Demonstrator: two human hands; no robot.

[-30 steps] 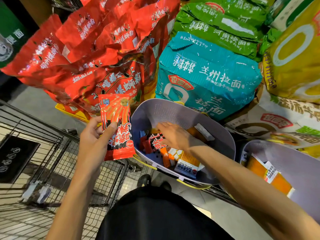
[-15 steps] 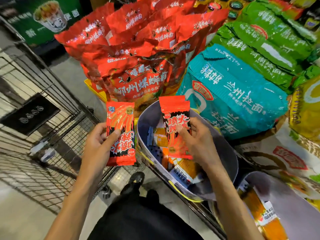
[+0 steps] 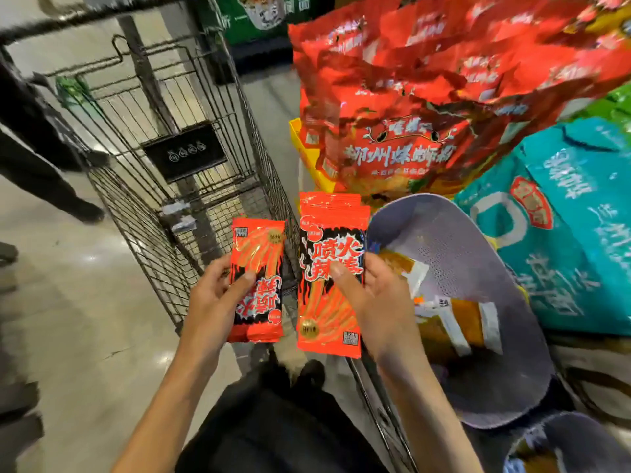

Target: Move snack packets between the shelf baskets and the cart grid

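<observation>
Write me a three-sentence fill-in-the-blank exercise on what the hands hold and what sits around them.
The left hand grips a red packet beside the wire ____. The right hand grips a second red packet next to a lilac ____. The flat packets lying inside that container are ____ in colour.
Missing words: cart; basket; orange.
</observation>
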